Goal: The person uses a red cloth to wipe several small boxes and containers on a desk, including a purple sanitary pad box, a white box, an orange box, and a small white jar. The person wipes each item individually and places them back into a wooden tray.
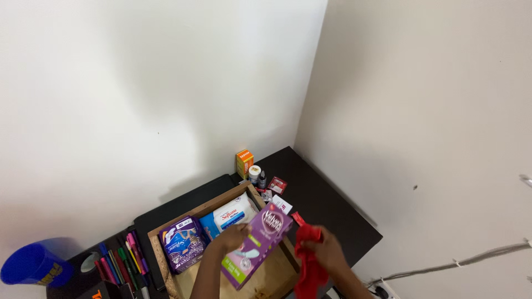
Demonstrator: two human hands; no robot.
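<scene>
Our left hand (233,237) grips the purple box (258,243) over the wooden tray (160,260). The box's long side points to one o'clock. Our right hand (327,249), at three o'clock, squeezes a red cloth (307,271).

- My blue cup (30,264) sits far left.
- Coloured markers (123,260) lie beside it.
- An orange box (244,163) and small bottles (257,176) stand by my wall.

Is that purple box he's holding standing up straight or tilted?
Tilted. The purple box leans with its top end up to the right, held by the left hand above the wooden tray, not resting flat.
</scene>
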